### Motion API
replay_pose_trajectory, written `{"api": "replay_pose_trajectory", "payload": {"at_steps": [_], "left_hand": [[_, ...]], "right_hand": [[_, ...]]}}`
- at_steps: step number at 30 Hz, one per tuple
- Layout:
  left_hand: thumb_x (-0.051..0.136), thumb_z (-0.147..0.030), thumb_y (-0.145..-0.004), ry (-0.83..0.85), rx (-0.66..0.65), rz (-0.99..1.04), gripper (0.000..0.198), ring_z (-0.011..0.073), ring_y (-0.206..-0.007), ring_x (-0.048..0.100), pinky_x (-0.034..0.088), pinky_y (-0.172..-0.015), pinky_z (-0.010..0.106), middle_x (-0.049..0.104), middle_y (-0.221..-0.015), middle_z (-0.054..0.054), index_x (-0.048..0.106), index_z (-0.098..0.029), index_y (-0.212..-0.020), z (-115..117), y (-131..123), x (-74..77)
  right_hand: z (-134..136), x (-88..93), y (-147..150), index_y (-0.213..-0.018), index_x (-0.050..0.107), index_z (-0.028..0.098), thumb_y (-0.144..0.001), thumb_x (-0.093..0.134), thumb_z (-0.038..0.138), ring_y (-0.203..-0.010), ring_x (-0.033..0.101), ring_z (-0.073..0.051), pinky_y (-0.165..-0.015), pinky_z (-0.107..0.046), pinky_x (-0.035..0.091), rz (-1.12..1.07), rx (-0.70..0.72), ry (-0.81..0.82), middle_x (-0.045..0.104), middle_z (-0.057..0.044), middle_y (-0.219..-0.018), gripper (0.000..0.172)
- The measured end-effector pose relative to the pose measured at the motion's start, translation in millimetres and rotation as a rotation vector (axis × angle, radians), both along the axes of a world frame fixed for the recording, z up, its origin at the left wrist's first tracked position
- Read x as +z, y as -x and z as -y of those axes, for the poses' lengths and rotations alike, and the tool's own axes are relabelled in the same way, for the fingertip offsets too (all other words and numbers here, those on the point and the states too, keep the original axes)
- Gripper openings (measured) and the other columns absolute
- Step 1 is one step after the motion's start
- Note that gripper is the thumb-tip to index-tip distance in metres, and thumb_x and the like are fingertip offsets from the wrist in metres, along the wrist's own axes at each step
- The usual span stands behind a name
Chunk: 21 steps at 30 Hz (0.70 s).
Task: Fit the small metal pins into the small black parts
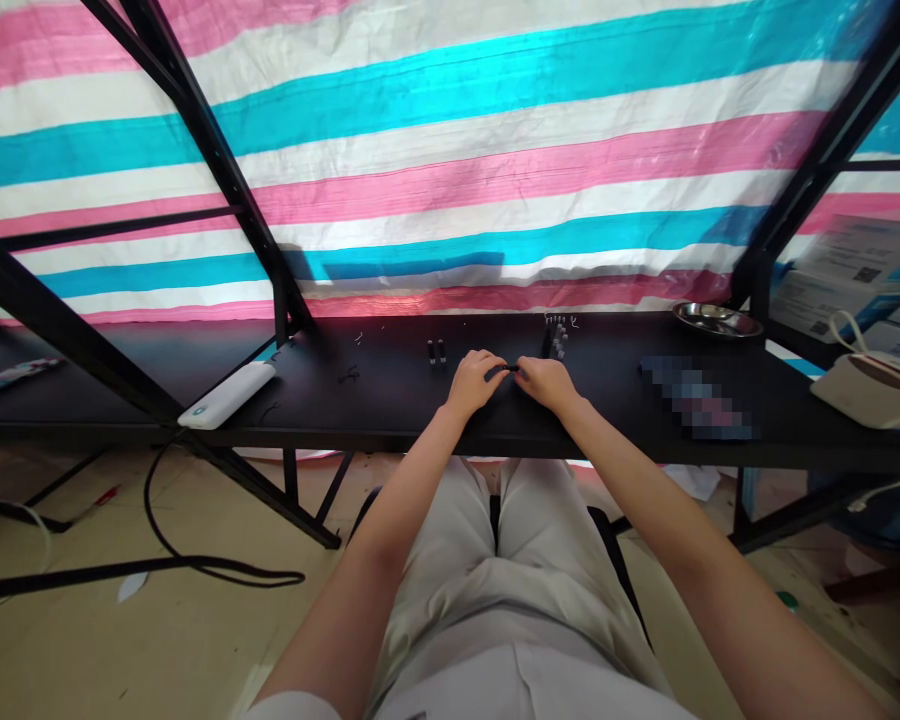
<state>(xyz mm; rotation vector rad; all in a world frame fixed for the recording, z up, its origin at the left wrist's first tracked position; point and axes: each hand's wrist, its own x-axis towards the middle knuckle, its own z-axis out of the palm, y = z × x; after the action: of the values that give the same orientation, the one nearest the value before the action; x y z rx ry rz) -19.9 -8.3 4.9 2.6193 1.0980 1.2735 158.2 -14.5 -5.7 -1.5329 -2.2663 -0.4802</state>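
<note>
My left hand [478, 382] and my right hand [544, 382] meet low over the front half of the black table [390, 410]. Between their fingertips is a small, dark, stick-like piece [510, 368], pinched from both sides; its exact kind is too small to tell. Just left of my left hand stand two short black cylinders [436, 352] with pale ends. Behind my right hand sits a cluster of small dark pieces with clear or whitish ends [556, 338], partly hidden by that hand.
A white elongated device [229, 394] lies at the left by a black frame post. Thin black scraps [349, 375] are on the tabletop. A shiny metal dish [716, 320] stands at the back right, a pixelated patch before it. Boxes [840, 270] and a beige case [866, 395] are at far right.
</note>
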Motion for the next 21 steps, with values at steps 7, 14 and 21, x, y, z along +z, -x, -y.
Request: {"api": "replay_pose_trajectory", "payload": {"at_steps": [7,14,21], "left_hand": [[0.056,-0.03,-0.084,-0.018,-0.002,-0.062,0.016,0.0175,-0.085,0.053,0.044,-0.079,0.033,0.064,-0.09,0.004,0.066,-0.02,-0.094,-2.0,-1.1,-3.8],[0.054,-0.032,-0.085,-0.067,0.022,-0.221,0.018,0.0187,-0.088,0.053,0.039,-0.076,0.034,0.064,-0.093,0.005,0.067,-0.022,-0.091,-9.1,-1.2,11.2],[0.066,-0.025,-0.074,0.052,0.071,-0.388,0.008,0.0247,-0.099,0.053,0.034,-0.09,0.042,0.065,-0.095,0.005,0.071,-0.022,-0.08,-52.9,23.5,82.3]], "right_hand": [[3.5,4.4,1.5,-0.087,0.059,0.016,-0.087,0.042,0.027,-0.071,0.06,-0.017,-0.057,-0.026,0.027,0.013,-0.013,0.064,0.068,-0.009,-0.085,0.02],[0.9,3.0,5.1,-0.099,0.059,0.019,-0.088,0.044,0.036,-0.073,0.061,-0.016,-0.057,-0.025,0.031,-0.069,-0.017,0.143,0.068,-0.005,-0.087,0.025],[-1.5,0.8,4.6,-0.103,0.06,0.019,-0.087,0.048,0.036,-0.073,0.06,-0.015,-0.059,-0.024,0.034,-0.127,-0.007,0.158,0.067,-0.004,-0.086,0.026]]}}
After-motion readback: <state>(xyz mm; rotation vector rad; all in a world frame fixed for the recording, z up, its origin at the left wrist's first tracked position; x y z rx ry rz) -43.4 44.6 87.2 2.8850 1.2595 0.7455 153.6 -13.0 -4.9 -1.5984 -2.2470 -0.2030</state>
